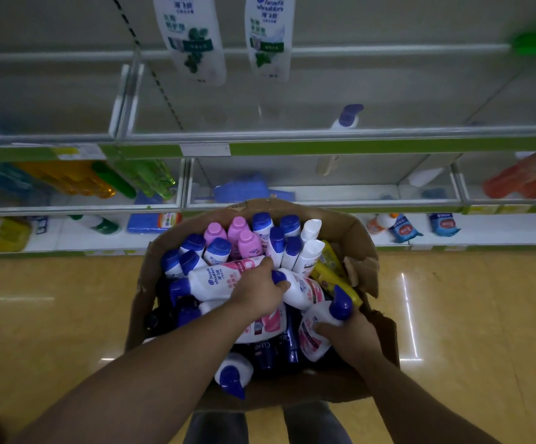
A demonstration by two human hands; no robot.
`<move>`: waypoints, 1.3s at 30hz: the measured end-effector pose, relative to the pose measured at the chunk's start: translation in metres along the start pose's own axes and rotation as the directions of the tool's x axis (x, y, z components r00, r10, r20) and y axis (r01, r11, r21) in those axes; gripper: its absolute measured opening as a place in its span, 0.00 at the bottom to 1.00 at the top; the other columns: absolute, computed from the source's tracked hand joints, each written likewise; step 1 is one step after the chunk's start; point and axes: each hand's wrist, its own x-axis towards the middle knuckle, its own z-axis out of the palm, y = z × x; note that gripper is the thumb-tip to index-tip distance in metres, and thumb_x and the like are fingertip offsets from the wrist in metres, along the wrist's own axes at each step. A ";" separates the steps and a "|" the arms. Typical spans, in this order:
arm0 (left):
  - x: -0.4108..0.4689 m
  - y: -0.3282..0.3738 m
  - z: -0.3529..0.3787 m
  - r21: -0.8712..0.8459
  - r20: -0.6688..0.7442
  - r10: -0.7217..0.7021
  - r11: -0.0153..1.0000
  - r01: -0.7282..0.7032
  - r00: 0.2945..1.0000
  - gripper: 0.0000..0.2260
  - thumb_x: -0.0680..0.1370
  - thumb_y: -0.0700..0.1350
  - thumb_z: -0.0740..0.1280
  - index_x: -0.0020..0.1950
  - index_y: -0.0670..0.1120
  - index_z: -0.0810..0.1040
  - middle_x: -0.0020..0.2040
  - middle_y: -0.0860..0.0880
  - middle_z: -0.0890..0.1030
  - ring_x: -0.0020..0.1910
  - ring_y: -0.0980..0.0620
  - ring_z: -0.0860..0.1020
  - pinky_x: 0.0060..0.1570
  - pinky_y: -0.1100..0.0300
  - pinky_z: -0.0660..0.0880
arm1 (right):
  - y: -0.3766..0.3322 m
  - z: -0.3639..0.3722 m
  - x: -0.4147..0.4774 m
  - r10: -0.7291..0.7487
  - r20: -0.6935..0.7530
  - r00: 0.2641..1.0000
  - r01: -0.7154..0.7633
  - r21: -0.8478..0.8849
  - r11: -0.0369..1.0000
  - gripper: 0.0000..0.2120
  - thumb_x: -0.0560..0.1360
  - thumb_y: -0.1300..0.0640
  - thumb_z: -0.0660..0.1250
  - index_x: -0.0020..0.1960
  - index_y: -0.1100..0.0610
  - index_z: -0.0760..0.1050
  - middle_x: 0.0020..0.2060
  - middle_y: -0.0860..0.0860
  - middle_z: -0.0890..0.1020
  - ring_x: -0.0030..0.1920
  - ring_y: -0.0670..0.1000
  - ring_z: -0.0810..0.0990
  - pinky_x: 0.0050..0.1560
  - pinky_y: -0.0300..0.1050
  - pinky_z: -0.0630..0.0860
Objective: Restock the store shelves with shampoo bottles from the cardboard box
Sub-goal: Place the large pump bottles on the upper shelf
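Observation:
A torn cardboard box [353, 229] stands on the floor below me, packed with shampoo bottles: white ones with blue caps, pink ones, dark ones and yellow ones. My left hand [257, 291] is closed around a white and pink bottle [301, 288] near its blue cap, across another lying bottle [215, 278]. At the box's right side my right hand [348, 339] grips a white bottle with a blue cap [327, 315]. Two white shampoo bottles [193, 36] stand on the upper shelf [388, 49].
The middle shelf [324, 144] with a green front strip holds one blue-capped bottle [348, 116]. Lower shelves carry green, yellow and orange bottles [516, 181] and blue packs [244, 187]. Glossy yellow floor [52, 315] lies on both sides of the box.

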 end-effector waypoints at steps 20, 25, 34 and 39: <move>-0.083 0.055 -0.161 0.084 -0.115 0.359 0.933 -0.351 0.926 0.15 0.66 0.53 0.78 0.49 0.59 0.78 0.43 0.61 0.78 0.42 0.58 0.79 0.39 0.59 0.77 | -0.102 -0.117 -0.076 -0.314 -0.094 0.945 0.322 0.088 0.943 0.24 0.59 0.52 0.82 0.51 0.42 0.76 0.39 0.36 0.84 0.40 0.37 0.81 0.36 0.32 0.72; -0.137 0.092 -0.240 0.093 -0.155 0.433 0.901 -0.423 0.888 0.16 0.65 0.56 0.78 0.51 0.62 0.80 0.47 0.61 0.82 0.46 0.63 0.80 0.51 0.54 0.80 | -0.178 -0.175 -0.136 -0.476 -0.066 0.877 0.481 0.112 0.870 0.25 0.54 0.46 0.79 0.51 0.47 0.80 0.40 0.46 0.87 0.39 0.49 0.85 0.42 0.54 0.82; -0.264 0.171 -0.352 0.042 -0.318 0.603 0.780 -0.624 0.732 0.11 0.71 0.47 0.78 0.52 0.57 0.83 0.47 0.60 0.86 0.47 0.62 0.83 0.52 0.60 0.79 | -0.293 -0.275 -0.266 -0.737 -0.101 0.668 0.742 0.158 0.651 0.19 0.63 0.63 0.81 0.50 0.53 0.82 0.40 0.47 0.88 0.41 0.46 0.87 0.35 0.30 0.77; -0.327 0.209 -0.402 -0.006 -0.460 0.634 0.699 -0.715 0.622 0.13 0.71 0.41 0.78 0.54 0.51 0.84 0.47 0.53 0.87 0.49 0.55 0.85 0.54 0.57 0.81 | -0.347 -0.327 -0.328 -0.853 -0.096 0.512 0.856 0.143 0.497 0.19 0.64 0.64 0.79 0.53 0.54 0.82 0.42 0.50 0.88 0.44 0.48 0.87 0.40 0.34 0.79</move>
